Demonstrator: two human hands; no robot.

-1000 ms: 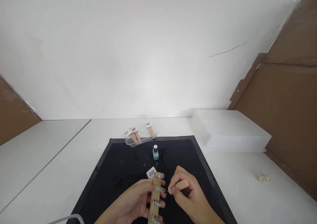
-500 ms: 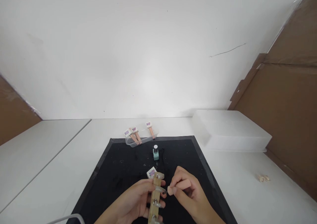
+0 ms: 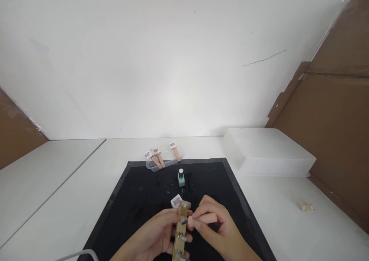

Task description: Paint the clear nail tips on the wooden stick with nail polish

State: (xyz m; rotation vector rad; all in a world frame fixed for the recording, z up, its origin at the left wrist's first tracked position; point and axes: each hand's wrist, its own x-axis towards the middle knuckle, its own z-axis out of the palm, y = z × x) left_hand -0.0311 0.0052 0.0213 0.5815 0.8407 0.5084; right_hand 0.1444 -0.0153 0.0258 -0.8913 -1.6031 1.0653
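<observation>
My left hand (image 3: 161,230) is closed around a wooden strip (image 3: 181,230) that carries several clear false nail tips (image 3: 182,236) in a row, pointing to the right. In my right hand (image 3: 219,222) is a pink nail polish brush cap (image 3: 206,218), pinched between thumb and fingers. Its dark bristle end lies over the second nail tip (image 3: 183,220) from the top and seems to touch it. Just behind the strip sits a white square bottle (image 3: 176,200) with a purple label, partly covered by the strip and hand.
A mint-green polish bottle (image 3: 181,178) with a white top stands on the black mat (image 3: 138,188). Behind it, a clear tray (image 3: 155,168) holds several pink-capped polish bottles (image 3: 159,159). A white box (image 3: 273,153) and small beige rings (image 3: 306,207) are at the right.
My right hand has shifted slightly left with the brush cap, bringing the bristles from the nail tip's outer end in toward the strip. My left hand has stayed still.
</observation>
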